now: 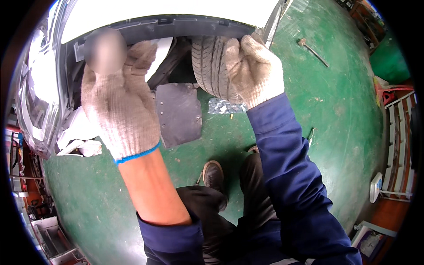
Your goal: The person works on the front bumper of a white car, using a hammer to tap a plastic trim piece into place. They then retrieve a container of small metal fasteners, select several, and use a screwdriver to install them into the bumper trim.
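My left hand [119, 101], in a knitted glove with a blue cuff, is raised at the dark plastic strip [172, 27] along the underside of a white car panel [163, 9]; a blurred patch hides part of its fingers. My right hand [251, 70], also gloved, has its fingers curled near the strip's right end, in front of a tire [207, 66]; what they hold is hidden. A grey plate with fasteners [179, 115] is below, between my hands. Right of it is a small clear plastic bag [221, 107] with parts inside.
A car lamp [37, 84] and white crumpled material [77, 141] are at the left. A hammer-like tool [313, 51] and another tool [312, 138] lie on the green floor [344, 123]. A slatted metal rack [397, 145] stands at the right, shelving [31, 194] at the left.
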### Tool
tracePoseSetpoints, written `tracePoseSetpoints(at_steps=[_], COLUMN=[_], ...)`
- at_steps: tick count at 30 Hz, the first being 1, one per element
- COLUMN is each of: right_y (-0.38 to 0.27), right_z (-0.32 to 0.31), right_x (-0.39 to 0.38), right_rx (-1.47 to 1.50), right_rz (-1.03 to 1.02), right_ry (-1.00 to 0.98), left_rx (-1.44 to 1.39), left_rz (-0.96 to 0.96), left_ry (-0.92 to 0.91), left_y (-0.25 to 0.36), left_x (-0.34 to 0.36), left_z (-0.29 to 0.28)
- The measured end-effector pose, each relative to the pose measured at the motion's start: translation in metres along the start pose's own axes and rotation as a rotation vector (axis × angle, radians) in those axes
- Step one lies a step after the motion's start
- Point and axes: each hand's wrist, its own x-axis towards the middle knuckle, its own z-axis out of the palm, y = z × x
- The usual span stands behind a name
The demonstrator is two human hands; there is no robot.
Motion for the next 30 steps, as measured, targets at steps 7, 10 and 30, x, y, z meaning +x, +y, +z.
tracePoseSetpoints(at_steps=[7,10,30], right_y=[-0.016,-0.016,-0.031], right_z=[-0.002,-0.012,-0.008], right_x=[-0.004,0.000,0.003], right_rx=[-0.119,-0.199,-0.254], right_rz=[0.078,0.079,0.165], right_ry=[-0.006,-0.053,0.019], left_rx=[-0.045,-0.004,-0.038], left_rz=[-0.046,-0.051,-0.070], left_ry=[0.089,0.122,0.215], left_y=[-0.002,0.010,-0.004], left_x=[-0.002,-0.005,-0.006], left_z=[0.014,0.017,0.026])
